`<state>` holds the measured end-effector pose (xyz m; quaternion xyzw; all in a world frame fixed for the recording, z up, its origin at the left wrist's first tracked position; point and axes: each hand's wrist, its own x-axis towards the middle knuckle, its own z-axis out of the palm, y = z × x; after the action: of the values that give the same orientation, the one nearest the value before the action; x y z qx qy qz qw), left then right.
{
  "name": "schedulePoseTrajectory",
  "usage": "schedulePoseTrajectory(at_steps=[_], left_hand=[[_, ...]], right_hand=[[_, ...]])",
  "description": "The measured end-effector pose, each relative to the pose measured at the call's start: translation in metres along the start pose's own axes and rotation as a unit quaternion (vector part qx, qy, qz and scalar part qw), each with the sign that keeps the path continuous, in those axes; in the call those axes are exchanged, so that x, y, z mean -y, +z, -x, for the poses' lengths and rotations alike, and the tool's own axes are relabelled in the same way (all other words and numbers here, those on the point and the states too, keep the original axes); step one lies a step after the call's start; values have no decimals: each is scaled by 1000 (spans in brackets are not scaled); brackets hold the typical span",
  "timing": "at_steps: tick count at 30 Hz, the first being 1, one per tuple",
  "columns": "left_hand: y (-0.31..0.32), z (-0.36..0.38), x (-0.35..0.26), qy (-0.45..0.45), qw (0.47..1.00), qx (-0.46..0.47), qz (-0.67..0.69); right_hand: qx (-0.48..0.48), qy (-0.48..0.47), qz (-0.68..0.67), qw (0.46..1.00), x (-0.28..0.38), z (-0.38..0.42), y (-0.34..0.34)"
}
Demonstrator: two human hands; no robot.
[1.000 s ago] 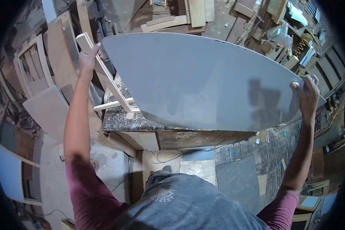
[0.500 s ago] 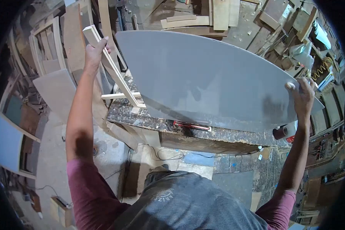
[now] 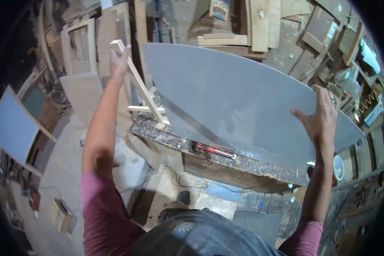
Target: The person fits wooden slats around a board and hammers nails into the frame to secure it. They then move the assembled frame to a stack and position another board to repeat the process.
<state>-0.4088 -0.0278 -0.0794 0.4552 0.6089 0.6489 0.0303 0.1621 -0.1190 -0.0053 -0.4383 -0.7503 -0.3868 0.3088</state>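
My left hand (image 3: 120, 65) is wrapped round the upper end of a pale wooden frame (image 3: 144, 91), which stands tilted on the workbench (image 3: 158, 133). Beside it a large grey panel (image 3: 234, 98) with a curved upper edge leans over the bench, its lower edge near the top. Over the panel's upper right edge hook the fingers of my right hand (image 3: 323, 113), with the thumb against the near face. A red utility knife (image 3: 216, 150) lies on the bench in front of the panel. What is behind the panel is hidden.
A white-rimmed round container (image 3: 338, 167) is at the bench's right end. Wooden boards (image 3: 260, 25) lie beyond the panel. At left stand a pale board (image 3: 82, 91) and a blue-faced framed panel (image 3: 17, 123). A cable (image 3: 187, 183) runs across the floor.
My right hand has shifted left along the panel's edge. The view has swung, so bench and surroundings appear further right and lower. My left hand keeps its hold on the wooden frame.
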Motion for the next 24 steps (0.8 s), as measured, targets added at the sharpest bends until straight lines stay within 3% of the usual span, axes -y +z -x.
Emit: schedulePoseTrajectory(at_steps=[3, 4, 9, 11, 16, 19, 21, 22, 23, 24], left_hand=[[-8, 6, 10, 14, 999, 7, 42], [-14, 8, 10, 5, 998, 26, 50], [-34, 33, -4, -18, 999, 33, 14], [-35, 31, 8, -2, 998, -18, -55], [-52, 61, -28, -40, 997, 54, -33], [-54, 63, -19, -9, 999, 36, -29], [-61, 64, -16, 3, 998, 35, -61], [-60, 60, -5, 16, 998, 53, -13], [-60, 59, 3, 28, 996, 71, 36], [-64, 70, -10, 61, 983, 69, 161]], right_hand=[[0, 67, -44, 997, -2, 0, 6], [-96, 10, -32, 995, 1, -2, 8], [-172, -13, -20, 985, 0, 4, 11], [-154, -12, -18, 988, -4, 6, 9], [-213, -27, 9, 977, -3, -4, 5], [-209, 0, 21, 978, -6, -18, -21], [-232, -33, 66, 970, 11, -49, -76], [-235, -7, 20, 972, 7, -62, -93], [-258, -41, 21, 965, 8, -81, -120], [-226, 50, 23, 973, -4, -93, -134]])
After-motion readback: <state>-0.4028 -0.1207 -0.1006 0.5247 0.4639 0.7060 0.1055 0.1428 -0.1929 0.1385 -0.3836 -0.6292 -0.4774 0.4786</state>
